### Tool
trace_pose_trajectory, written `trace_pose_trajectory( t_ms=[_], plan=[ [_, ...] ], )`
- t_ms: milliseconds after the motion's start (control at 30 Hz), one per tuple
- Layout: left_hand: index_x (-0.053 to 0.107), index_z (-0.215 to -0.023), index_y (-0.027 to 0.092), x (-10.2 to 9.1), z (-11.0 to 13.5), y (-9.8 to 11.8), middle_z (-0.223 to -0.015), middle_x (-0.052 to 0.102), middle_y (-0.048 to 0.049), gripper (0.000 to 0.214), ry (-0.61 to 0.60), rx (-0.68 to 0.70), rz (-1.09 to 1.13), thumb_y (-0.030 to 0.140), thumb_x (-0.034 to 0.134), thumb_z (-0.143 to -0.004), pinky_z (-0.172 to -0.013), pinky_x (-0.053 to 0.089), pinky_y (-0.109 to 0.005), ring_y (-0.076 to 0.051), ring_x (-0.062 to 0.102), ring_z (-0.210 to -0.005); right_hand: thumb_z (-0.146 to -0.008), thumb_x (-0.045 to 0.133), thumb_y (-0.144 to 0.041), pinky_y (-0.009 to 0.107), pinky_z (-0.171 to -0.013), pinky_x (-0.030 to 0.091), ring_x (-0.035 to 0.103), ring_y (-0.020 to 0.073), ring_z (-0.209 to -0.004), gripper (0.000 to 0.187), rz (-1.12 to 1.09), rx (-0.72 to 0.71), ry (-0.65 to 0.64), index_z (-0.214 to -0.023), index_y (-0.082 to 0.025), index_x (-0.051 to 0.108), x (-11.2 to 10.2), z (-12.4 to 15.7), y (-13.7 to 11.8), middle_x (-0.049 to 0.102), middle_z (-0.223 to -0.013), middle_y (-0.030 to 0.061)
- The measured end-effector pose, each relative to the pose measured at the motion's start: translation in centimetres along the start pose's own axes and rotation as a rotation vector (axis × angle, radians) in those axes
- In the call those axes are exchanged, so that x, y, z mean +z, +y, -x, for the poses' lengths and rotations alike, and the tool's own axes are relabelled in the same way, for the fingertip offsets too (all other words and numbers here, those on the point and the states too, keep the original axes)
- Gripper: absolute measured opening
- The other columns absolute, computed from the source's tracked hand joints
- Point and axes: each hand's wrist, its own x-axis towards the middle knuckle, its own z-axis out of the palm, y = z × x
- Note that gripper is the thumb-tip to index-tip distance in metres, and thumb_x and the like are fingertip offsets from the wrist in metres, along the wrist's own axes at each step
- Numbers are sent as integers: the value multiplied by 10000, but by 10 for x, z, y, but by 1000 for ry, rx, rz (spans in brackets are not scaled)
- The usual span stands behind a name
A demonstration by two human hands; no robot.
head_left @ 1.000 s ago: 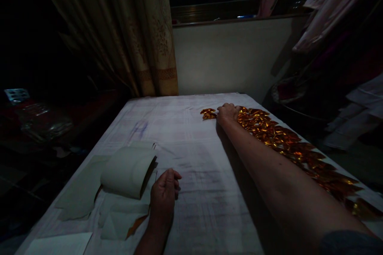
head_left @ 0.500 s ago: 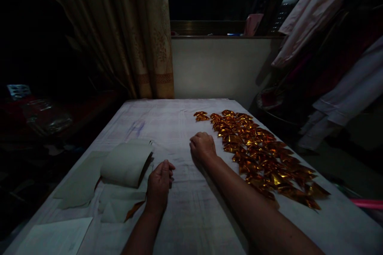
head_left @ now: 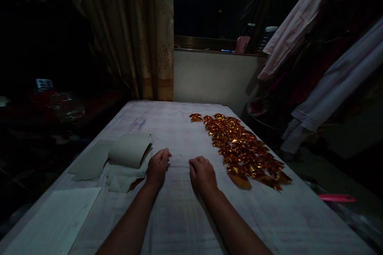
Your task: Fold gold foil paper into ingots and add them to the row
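Observation:
My left hand (head_left: 158, 166) rests on the white cloth-covered table (head_left: 185, 215), fingers curled, right beside a curled stack of pale paper sheets (head_left: 129, 150). Close to it on the cloth lies my right hand (head_left: 202, 173), in a loose fist with nothing visible in it. A long band of several folded gold foil pieces (head_left: 242, 151) runs along the table's right side, just right of my right hand. One gold-backed sheet (head_left: 136, 183) peeks out under the papers near my left wrist.
A flat white sheet (head_left: 56, 223) lies at the near left corner. A curtain (head_left: 134, 32) hangs behind the table, a dark window and sill beyond. Clothes (head_left: 323, 63) hang at the right. A pink object (head_left: 336, 198) lies off the table's right edge.
My right hand has drawn back from the far end of the gold pieces to the middle of the table, close to my left hand. The view has risen and pulled back.

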Motion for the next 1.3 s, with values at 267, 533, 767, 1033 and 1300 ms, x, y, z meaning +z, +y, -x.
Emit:
trace_pose_trajectory(
  t_ms=[267,533,767,1033,1300],
  plan=[
    [597,-653,234,-12,21,21,-685,637,-34,305,-59,278,-333,433,502,-863,-735,496,-308,-207,617,-718,-942,543,-159,292,-864,408,598,205,-974,225,-68,-20,93,-1007,-251,738,1,24,0,687,-1034,51],
    [552,-1354,103,-81,7,29,-1472,509,-228,584,206,310,-861,449,522,-884,-1151,273,-549,-389,418,-1379,-922,549,-132,283,-874,413,606,205,-972,237,-130,-24,90,-972,-247,750,-1,22,2,698,-1003,42],
    [434,-1475,65,-96,3,17,-1569,383,-250,681,96,119,-1253,474,431,-931,-1148,197,-645,-403,335,-1453,-914,542,-126,281,-874,413,610,201,-971,253,-140,-32,91,-947,-246,762,-2,23,3,704,-988,44],
    [524,-1414,140,-96,9,25,-1530,461,-216,515,79,142,-1250,367,426,-963,-1147,200,-639,-357,427,-1405,-904,551,-117,267,-878,414,625,190,-963,252,-161,-41,94,-921,-246,767,-1,23,5,710,-965,39],
    [639,-1295,147,-100,12,37,-1429,582,-188,439,24,171,-1259,296,387,-968,-1157,236,-588,-329,562,-1303,-887,550,-106,276,-884,415,622,196,-954,250,-227,-41,108,-909,-230,765,0,22,6,710,-952,46]
  ],
)
